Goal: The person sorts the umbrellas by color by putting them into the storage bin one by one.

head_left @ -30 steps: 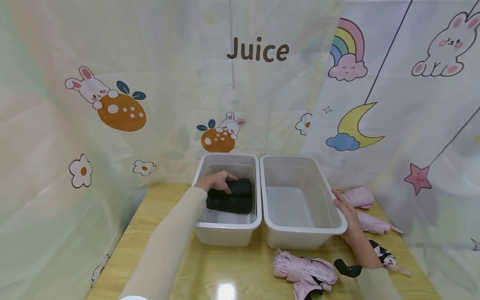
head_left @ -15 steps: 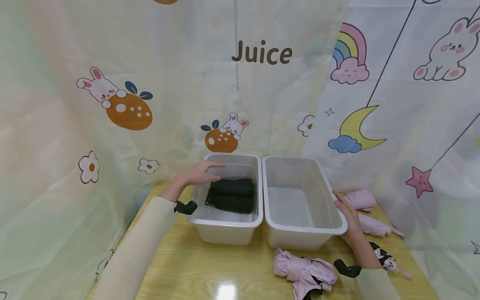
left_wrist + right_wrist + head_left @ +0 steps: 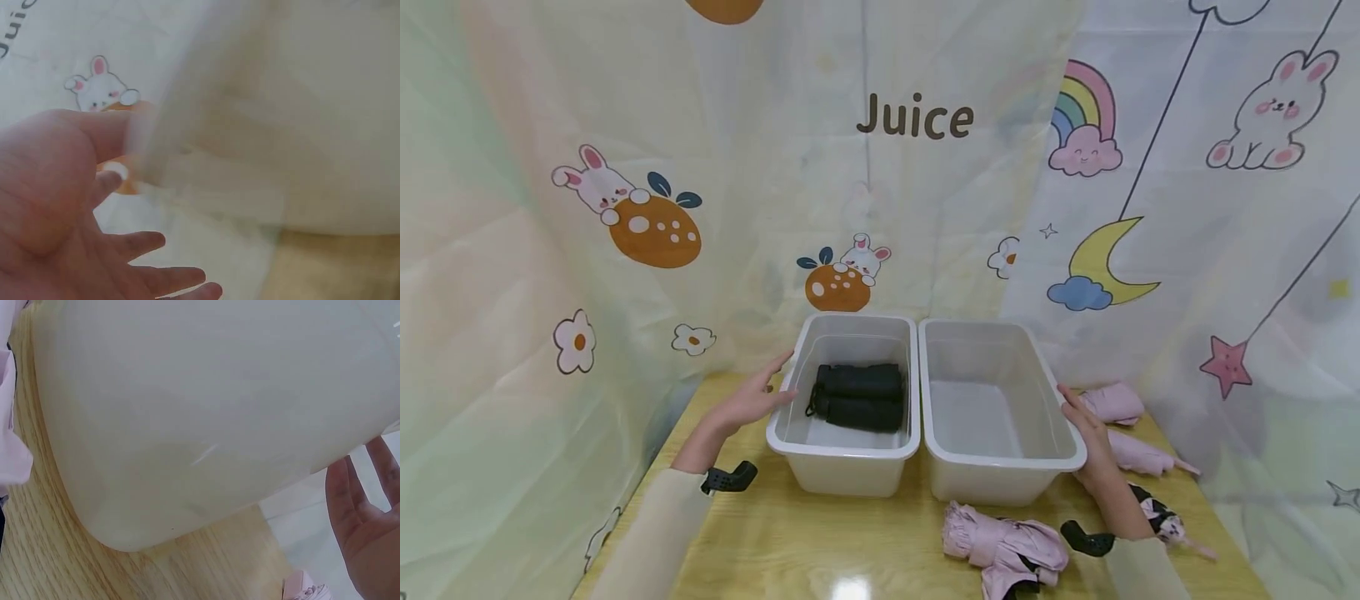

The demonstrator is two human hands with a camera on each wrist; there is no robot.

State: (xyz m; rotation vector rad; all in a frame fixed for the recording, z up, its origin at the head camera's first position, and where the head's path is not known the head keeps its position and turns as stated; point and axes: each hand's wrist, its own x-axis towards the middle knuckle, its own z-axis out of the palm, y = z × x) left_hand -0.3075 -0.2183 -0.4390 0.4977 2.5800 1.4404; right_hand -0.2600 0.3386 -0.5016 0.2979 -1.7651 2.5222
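The left grip (image 3: pixel 751 402) is at the left rim of the left tub (image 3: pixel 842 454), in the middle of the frame. Its fingers are stretched out and hold nothing; I can't tell if they touch the tub. Two black rolls (image 3: pixel 859 412) lie side by side inside that tub. Just to its right in the frame is the right tub (image 3: pixel 1003 462). The right grip (image 3: pixel 1093 446) rests against that tub's right side with straight fingers. A pink bundle (image 3: pixel 1000 546) lies on the desk (image 3: pixel 805 542) at the lower right. More pink rolls (image 3: pixel 1112 404) lie by the right arm. A bunny curtain (image 3: pixel 760 208) hangs behind.
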